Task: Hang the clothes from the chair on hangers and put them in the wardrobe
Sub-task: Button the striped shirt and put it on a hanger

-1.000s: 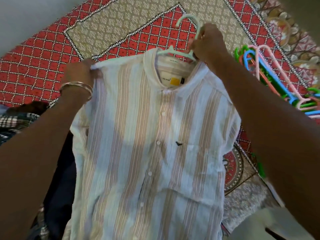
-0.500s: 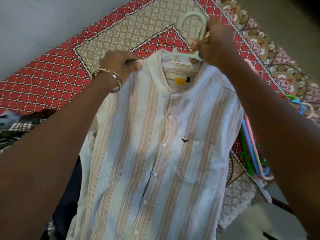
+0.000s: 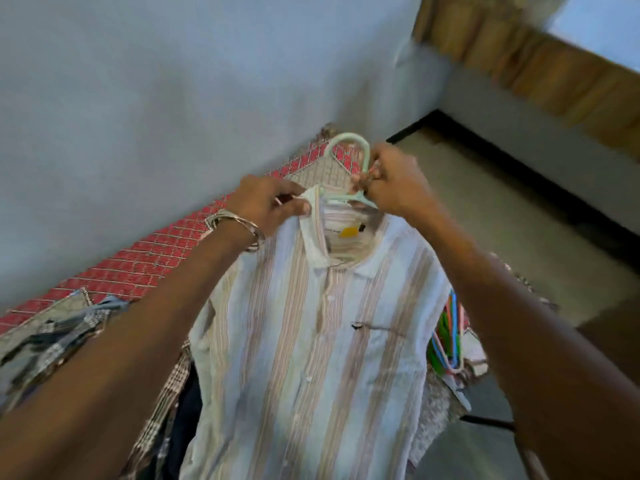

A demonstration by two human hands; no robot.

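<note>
A white shirt with tan and pale blue stripes (image 3: 311,341) hangs in front of me on a pale green plastic hanger (image 3: 349,147). My right hand (image 3: 391,181) grips the hanger at the base of its hook. My left hand (image 3: 266,202), a metal bangle on its wrist, pinches the left side of the shirt's collar. The shirt's front faces me, with a yellow label inside the neck and a chest pocket. More clothes (image 3: 62,337), checked and dark, lie in a pile at the lower left behind my left arm.
A red and beige patterned mat (image 3: 145,258) covers the surface below, against a pale blue wall (image 3: 173,81). A bundle of coloured hangers (image 3: 450,337) lies to the right of the shirt. Beyond it are floor with a dark skirting and a wooden frame at top right.
The shirt and both hands have risen and the view has tilted up toward the wall. My left hand moved from the shoulder to the collar.
</note>
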